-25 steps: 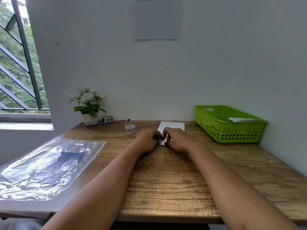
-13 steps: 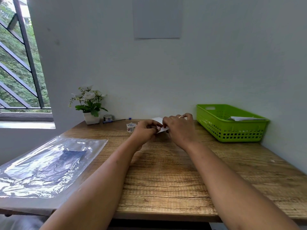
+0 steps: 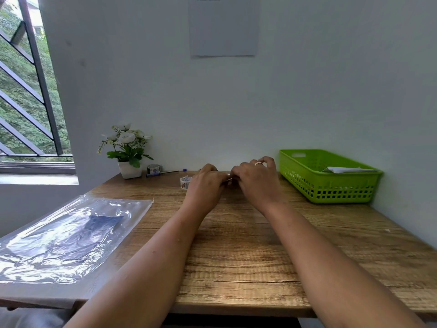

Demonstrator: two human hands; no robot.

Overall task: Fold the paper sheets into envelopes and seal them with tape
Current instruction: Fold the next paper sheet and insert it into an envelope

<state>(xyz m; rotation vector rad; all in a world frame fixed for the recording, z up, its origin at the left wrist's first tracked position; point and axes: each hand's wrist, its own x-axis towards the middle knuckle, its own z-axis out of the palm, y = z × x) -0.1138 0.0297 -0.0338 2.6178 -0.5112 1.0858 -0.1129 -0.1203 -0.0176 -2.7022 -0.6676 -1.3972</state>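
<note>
Paper (image 3: pixel 229 179) pinched: left hand (image 3: pixel 205 187), right hand (image 3: pixel 255 183)

Potted white flowers (image 3: pixel 126 147) stand against the wall on a wooden bench (image 3: pixel 236 252).
A crinkled clear plastic bag (image 3: pixel 66 237) lies at its left edge.

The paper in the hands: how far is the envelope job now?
Done: white paper lies in the green basket, possibly finished. In hand: left hand and right hand pinch a mostly hidden white sheet. Left: taping it; the tape roll stands untouched, and dark sheets wait in the plastic bag.
</note>
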